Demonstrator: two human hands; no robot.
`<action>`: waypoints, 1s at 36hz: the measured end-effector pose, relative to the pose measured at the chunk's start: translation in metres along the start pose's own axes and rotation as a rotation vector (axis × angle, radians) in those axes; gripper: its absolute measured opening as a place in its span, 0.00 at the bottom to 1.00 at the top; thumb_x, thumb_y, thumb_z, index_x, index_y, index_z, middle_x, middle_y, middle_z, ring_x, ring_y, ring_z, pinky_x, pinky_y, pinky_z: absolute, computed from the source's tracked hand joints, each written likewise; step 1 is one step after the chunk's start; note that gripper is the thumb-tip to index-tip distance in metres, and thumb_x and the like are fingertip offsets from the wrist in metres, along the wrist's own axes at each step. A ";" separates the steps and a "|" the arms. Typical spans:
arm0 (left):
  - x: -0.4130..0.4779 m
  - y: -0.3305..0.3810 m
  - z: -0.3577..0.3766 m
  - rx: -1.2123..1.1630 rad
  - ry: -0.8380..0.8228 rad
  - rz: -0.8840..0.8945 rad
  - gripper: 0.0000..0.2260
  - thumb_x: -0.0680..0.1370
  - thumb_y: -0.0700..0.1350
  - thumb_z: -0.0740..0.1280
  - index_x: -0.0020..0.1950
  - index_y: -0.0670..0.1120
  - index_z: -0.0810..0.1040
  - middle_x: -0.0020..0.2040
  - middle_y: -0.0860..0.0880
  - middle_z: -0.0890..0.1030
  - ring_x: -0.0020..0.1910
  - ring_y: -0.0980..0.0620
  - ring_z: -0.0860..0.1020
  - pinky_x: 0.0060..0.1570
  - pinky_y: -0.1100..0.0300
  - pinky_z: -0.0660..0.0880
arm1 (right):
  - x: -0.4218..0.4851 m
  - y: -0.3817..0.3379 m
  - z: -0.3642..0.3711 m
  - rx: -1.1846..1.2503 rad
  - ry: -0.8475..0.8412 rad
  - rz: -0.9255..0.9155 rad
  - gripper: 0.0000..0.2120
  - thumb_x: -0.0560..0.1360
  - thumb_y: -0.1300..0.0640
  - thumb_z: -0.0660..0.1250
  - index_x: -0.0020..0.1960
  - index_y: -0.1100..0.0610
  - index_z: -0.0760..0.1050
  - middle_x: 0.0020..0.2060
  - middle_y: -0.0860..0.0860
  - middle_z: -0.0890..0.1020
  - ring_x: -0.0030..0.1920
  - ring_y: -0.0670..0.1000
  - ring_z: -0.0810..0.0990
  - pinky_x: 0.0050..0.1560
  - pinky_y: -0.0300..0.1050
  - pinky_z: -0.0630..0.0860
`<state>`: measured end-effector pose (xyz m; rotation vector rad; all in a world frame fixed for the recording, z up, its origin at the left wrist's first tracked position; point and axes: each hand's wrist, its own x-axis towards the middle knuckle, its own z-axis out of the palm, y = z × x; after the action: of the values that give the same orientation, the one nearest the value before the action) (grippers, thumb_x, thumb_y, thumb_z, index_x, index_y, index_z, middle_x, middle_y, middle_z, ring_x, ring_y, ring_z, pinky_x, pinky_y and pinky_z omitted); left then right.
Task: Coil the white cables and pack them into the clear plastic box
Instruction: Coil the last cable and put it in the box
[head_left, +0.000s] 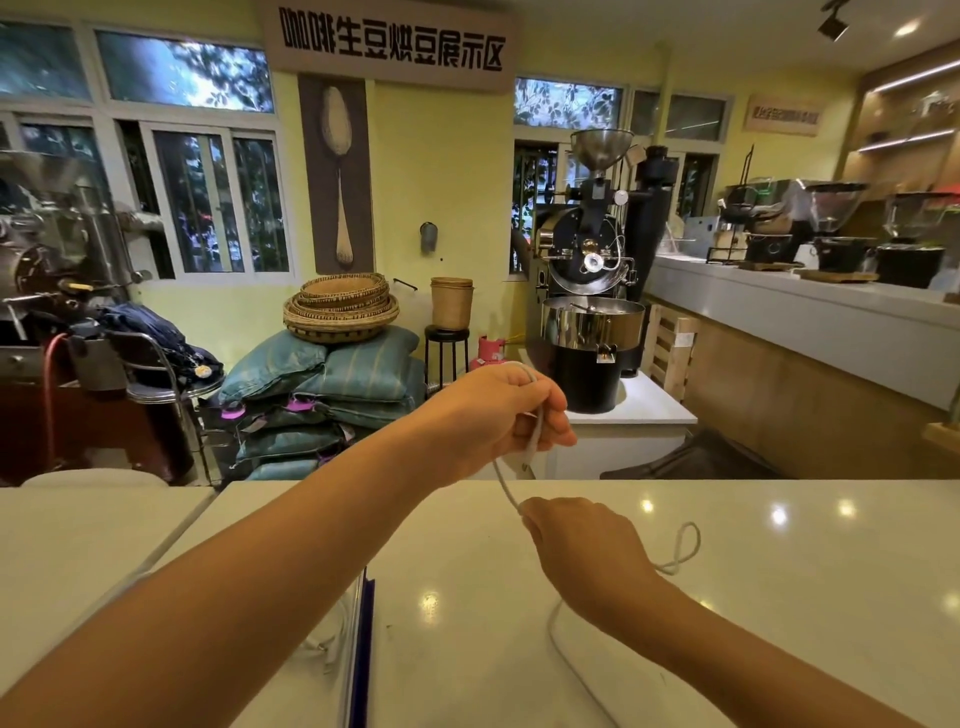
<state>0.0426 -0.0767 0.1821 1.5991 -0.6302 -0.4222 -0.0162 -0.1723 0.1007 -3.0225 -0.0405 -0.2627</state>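
Observation:
My left hand (498, 410) is raised above the far edge of the white table and is closed around one end of a white cable (680, 545), with the plug hanging just below the fingers. A taut length runs down from it to my right hand (582, 545), which pinches the cable lower and nearer to me. Past the right hand the cable makes a small loop on the table, and another stretch trails toward the near edge. The clear plastic box (358, 649) with a blue edge lies under my left forearm, mostly hidden; some white cable shows inside it.
The white glossy table (779, 597) spreads out to the right. Beyond it stand a coffee roaster (592, 291), stacked sacks (332, 395) with woven baskets on top, and a counter (810, 312) with grinders at the right.

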 end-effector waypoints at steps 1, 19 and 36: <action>0.001 0.000 0.000 0.006 0.022 0.010 0.14 0.80 0.40 0.52 0.38 0.43 0.72 0.34 0.46 0.77 0.39 0.51 0.78 0.48 0.59 0.75 | -0.001 -0.001 0.000 0.006 -0.007 -0.008 0.13 0.79 0.57 0.55 0.63 0.56 0.67 0.45 0.53 0.74 0.43 0.48 0.71 0.47 0.41 0.71; -0.002 -0.032 -0.012 0.709 -0.013 0.165 0.14 0.79 0.40 0.55 0.34 0.49 0.69 0.36 0.53 0.72 0.33 0.61 0.72 0.33 0.74 0.71 | -0.017 -0.006 -0.063 0.221 0.120 -0.276 0.12 0.78 0.51 0.57 0.50 0.54 0.77 0.34 0.47 0.76 0.35 0.45 0.72 0.40 0.39 0.70; -0.029 -0.040 0.005 -0.462 -0.352 0.116 0.16 0.74 0.44 0.54 0.33 0.45 0.79 0.26 0.49 0.74 0.25 0.54 0.73 0.30 0.62 0.75 | 0.054 0.052 -0.085 0.947 0.183 -0.339 0.08 0.67 0.65 0.70 0.32 0.55 0.76 0.28 0.48 0.78 0.27 0.39 0.77 0.33 0.28 0.75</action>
<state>0.0233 -0.0610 0.1390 1.0509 -0.8186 -0.7154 0.0243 -0.2319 0.1876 -2.0292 -0.5055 -0.4025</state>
